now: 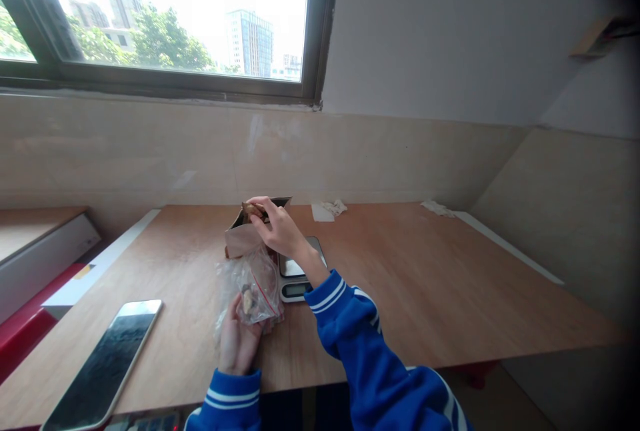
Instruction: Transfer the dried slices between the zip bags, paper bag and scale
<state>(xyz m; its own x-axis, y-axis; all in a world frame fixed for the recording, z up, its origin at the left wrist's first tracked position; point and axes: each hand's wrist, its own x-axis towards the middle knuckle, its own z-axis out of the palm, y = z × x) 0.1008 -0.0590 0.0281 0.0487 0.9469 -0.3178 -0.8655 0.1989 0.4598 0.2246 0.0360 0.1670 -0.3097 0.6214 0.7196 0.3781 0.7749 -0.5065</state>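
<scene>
My left hand (pixel 240 345) is closed on a clear zip bag (pixel 265 281) with a red seal line. Inside the bag sits a small pale-brown lump (pixel 248 301). Over an open paper box (pixel 243 242), my right hand (pixel 283 229) pinches a brown, dried-looking piece (pixel 249 208); its exact kind cannot be made out. More clear bags appear to lie beneath and around the held one. Partly behind my right wrist is a small digital scale (pixel 296 289) with a silver plate and a dark display.
A large smartphone (pixel 107 357) lies at the left front of the wooden table (pixel 425 284). White tissue (pixel 334 207) and another crumpled tissue (pixel 437 208) rest near the back wall. A red stool (pixel 30 331) stands at the left. Part of a keypad device (pixel 155 421) shows at the bottom edge.
</scene>
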